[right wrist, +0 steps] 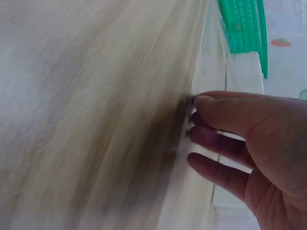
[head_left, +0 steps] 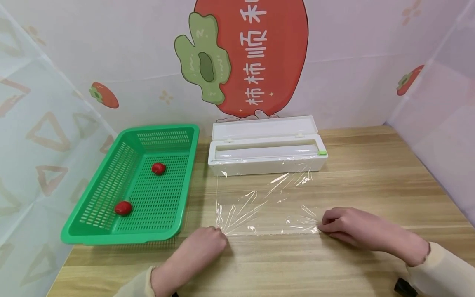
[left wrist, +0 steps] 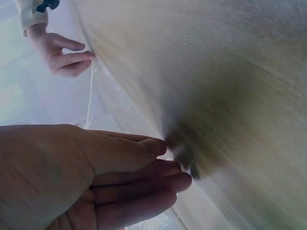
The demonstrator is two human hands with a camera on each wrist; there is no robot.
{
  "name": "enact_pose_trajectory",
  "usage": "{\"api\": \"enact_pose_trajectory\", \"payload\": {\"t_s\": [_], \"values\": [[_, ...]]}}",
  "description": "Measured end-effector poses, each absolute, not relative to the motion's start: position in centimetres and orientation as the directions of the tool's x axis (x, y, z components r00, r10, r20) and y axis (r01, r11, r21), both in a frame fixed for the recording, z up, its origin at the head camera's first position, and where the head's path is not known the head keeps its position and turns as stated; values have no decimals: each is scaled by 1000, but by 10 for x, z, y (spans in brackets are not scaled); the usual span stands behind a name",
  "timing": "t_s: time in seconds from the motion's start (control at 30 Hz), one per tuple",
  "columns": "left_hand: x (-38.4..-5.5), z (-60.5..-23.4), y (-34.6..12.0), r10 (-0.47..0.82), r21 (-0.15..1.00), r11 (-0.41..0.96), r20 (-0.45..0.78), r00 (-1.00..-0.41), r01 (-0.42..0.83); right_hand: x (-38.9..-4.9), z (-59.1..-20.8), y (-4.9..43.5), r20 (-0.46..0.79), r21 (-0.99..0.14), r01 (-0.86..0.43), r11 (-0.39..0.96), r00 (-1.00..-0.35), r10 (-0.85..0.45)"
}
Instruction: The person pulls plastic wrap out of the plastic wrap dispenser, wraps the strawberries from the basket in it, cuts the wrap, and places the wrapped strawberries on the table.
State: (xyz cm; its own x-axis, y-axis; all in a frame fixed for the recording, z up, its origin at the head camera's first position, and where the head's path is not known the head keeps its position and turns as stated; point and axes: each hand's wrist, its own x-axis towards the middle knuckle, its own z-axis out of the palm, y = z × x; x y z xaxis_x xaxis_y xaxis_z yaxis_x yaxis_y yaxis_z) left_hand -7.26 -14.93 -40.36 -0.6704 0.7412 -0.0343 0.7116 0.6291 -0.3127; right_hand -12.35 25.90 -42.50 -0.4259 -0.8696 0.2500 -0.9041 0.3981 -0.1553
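Note:
A clear sheet of plastic wrap (head_left: 259,206) stretches over the wooden table from a white dispenser box (head_left: 265,167) with its lid up. Inside the box lies the wrap roll (head_left: 265,152). My left hand (head_left: 205,247) pinches the sheet's near left corner between thumb and forefinger, low over the table. At the near right corner my right hand (head_left: 352,229) pinches the film the same way, its other fingers spread apart in the right wrist view. Creases fan out from both grips, and the near edge runs fairly straight between the hands.
A green plastic basket (head_left: 187,181) stands on the left, holding two red, roundish items, one toward the back (head_left: 158,168) and one nearer (head_left: 123,208). A small green cutter slider (head_left: 322,153) sits at the box's right end. Printed walls enclose the wooden table (head_left: 282,268).

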Motion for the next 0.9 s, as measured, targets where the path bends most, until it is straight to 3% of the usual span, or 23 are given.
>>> {"api": "enact_pose_trajectory", "payload": {"t_s": [0.13,0.3,0.9], "values": [[-71,-403,-152,735,-320,640,-10,-678,698,-120,-427,268,306,-120,-913,390,-408,-860],[-70,-404,-159,711,-230,685,6,-703,691,-115,-429,278,335,-126,-913,387,-407,-850],[-70,-404,-173,733,-100,680,46,-679,727,-109,-425,275,274,-54,-893,447,-444,-853]]}}
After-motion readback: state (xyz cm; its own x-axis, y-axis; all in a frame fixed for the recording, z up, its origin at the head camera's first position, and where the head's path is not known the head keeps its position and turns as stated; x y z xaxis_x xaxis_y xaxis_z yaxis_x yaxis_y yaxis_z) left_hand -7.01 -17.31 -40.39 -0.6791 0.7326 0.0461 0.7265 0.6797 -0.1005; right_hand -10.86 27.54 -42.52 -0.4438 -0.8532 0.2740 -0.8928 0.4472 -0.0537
